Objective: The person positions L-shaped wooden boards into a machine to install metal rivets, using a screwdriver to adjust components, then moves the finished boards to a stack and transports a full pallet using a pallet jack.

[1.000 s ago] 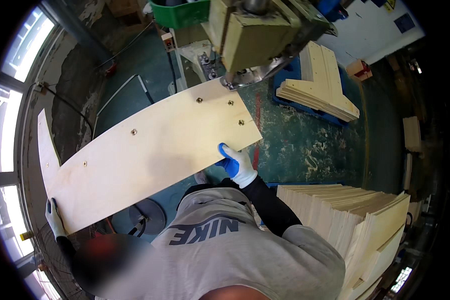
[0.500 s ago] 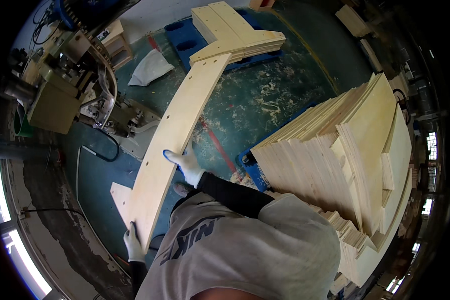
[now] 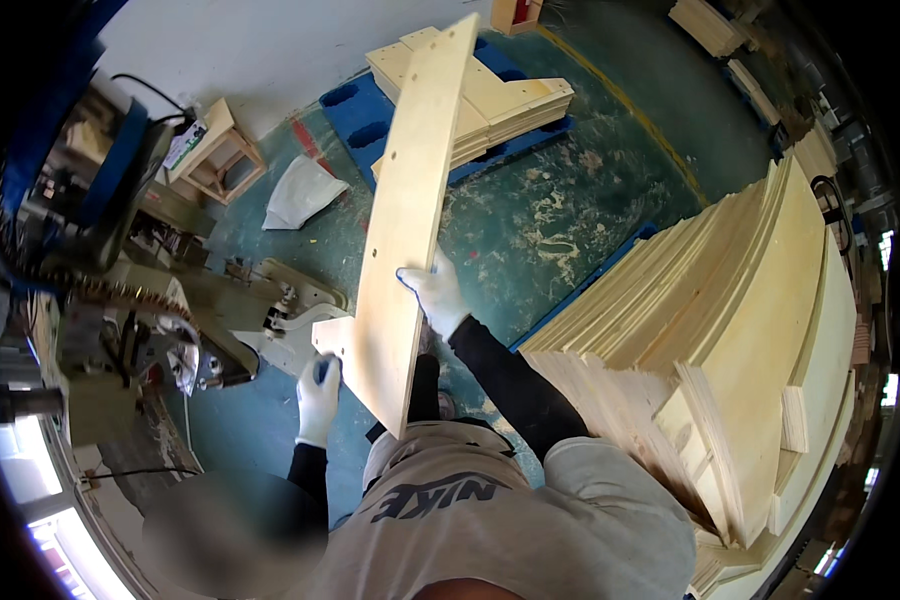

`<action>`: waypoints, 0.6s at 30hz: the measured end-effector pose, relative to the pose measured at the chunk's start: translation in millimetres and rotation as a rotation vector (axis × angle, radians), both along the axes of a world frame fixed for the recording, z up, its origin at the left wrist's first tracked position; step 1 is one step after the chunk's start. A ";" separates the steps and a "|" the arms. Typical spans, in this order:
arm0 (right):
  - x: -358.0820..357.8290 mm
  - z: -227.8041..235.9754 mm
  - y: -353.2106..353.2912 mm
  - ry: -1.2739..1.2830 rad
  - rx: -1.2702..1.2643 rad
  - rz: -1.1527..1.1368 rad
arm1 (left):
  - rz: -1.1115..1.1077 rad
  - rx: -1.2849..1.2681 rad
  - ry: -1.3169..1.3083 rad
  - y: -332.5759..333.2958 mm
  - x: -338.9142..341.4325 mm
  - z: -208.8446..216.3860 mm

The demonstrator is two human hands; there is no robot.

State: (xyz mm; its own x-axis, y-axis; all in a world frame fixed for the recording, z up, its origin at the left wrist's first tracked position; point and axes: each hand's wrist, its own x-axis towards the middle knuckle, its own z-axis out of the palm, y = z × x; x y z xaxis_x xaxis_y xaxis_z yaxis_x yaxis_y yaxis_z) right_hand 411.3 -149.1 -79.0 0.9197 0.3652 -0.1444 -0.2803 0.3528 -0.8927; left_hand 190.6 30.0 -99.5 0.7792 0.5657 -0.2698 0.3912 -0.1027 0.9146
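A long pale plywood board (image 3: 400, 230) with small dark holes and a short side tab near its lower end slants up in front of me. On its right edge, my right hand (image 3: 437, 294), in a white glove with a blue palm, grips with the thumb over the face; the other fingers are behind the board. My left hand (image 3: 318, 398), gloved alike, has its fingers curled at the tab's lower left corner, seemingly pinching it. The board's upper end overlaps a stack of similar plywood pieces (image 3: 510, 105) on a blue pallet (image 3: 342, 118) in this view.
At my right stands a large stack of plywood sheets (image 3: 660, 300). A machine (image 3: 100, 330) with metal parts and cables occupies the left side. A white sack (image 3: 303, 192) lies on the green floor, near a small wooden stand (image 3: 217, 160) by the wall.
The board has swung more upright, its lower end moving right and its upper end rising over the far stack. My left hand has shifted from the board's end to the tab.
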 end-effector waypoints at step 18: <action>442.8 43.3 -61.0 -0.112 -0.141 0.056 | 0.235 -0.313 -0.366 26.8 591.5 -33.9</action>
State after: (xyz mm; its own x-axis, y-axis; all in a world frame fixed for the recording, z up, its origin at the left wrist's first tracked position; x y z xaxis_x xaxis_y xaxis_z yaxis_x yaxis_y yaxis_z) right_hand 854.1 -210.1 -35.8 0.9118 0.3992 -0.0958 -0.1920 0.2082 -0.9591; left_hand 782.0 56.7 -133.4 0.7160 0.6725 -0.1874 0.0201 0.2484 0.9684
